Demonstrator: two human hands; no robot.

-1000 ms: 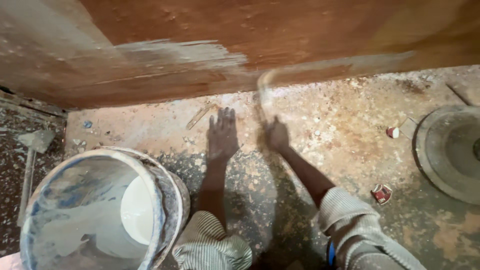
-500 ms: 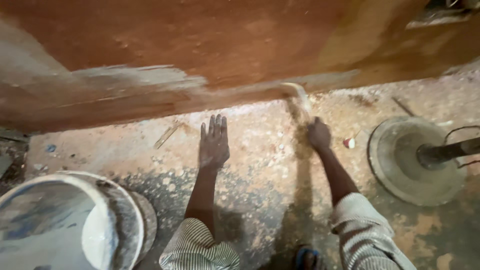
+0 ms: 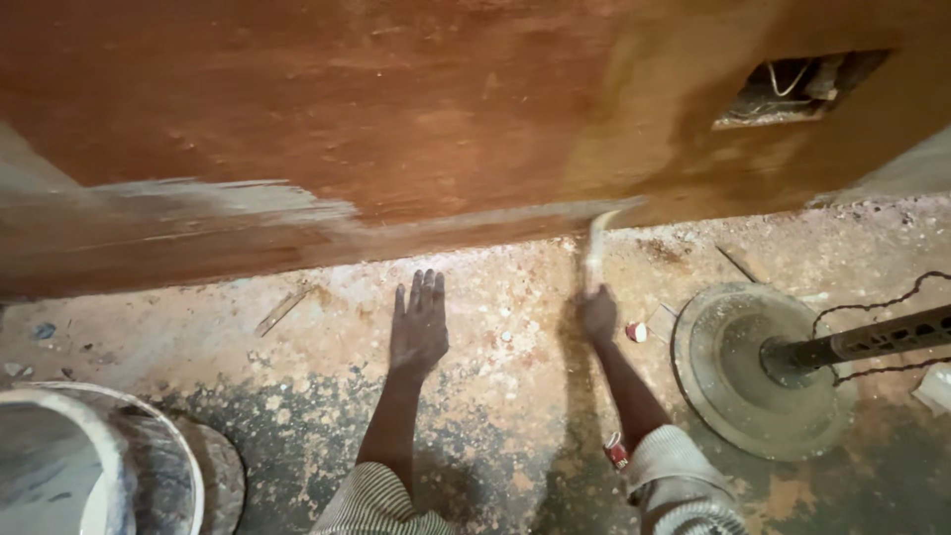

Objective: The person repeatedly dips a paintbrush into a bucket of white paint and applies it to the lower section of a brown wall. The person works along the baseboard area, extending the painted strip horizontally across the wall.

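Observation:
My left hand [image 3: 418, 327] lies flat on the speckled floor [image 3: 495, 396], palm down with fingers together, holding nothing. My right hand [image 3: 598, 315] grips the handle of a paintbrush [image 3: 596, 248], whose blurred bristle end touches the bottom edge of the reddish-brown wall [image 3: 396, 119]. A streak of grey-white paint [image 3: 248, 198] runs along the wall's lower part to the left of the brush. Both forearms come out of striped sleeves at the bottom.
A white paint bucket [image 3: 89, 466] stands at the lower left. A round metal stand base [image 3: 763, 376] with a pole and chain sits at the right. A rectangular hole with wires [image 3: 792, 89] opens in the wall. Small caps [image 3: 636, 332] and debris lie about.
The view has shifted right; the bucket has slid toward the left edge. My right hand and brush have swept right along the wall's base. My left hand stays flat on the floor.

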